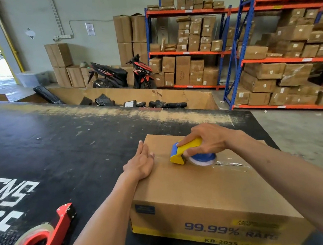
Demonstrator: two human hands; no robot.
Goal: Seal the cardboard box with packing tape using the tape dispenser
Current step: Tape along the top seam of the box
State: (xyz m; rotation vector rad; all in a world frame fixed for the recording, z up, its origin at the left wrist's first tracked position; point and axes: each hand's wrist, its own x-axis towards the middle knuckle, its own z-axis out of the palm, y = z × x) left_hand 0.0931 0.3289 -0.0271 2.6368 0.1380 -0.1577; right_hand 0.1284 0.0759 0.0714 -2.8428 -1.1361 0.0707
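While a second, red tape dispenser (pixel 48 238) lies unused at the near left of the black worktable (pixel 56 140), a person seals a cardboard box (pixel 199 197) that sits at the table's near right corner. The left hand (pixel 140 164) rests flat on the box's left top edge, fingers straight and close together, gripping nothing and, by the look of it, simply steadying the carton. Just right of it, the right hand (pixel 208 140) is closed around the handle of a yellow and blue tape dispenser (pixel 189 152), whose roll and blade end sit down on the lid about midway across.

A glossy strip of clear packing tape (pixel 232 164) runs along the lid from the dispenser toward the box's right edge, wrinkled in places. Between the dispenser and the flat left hand, a fainter sheen shows on the cardboard; whether that is tape already laid cannot be told. The job appears roughly half done: the right portion of the top seam is covered, and the stretch toward the left edge looks left to finish, along with cutting the tape. Whether the ends wrap down the sides is hidden.

Far right, blue and orange warehouse racks (pixel 236 55) hold stacked cartons.
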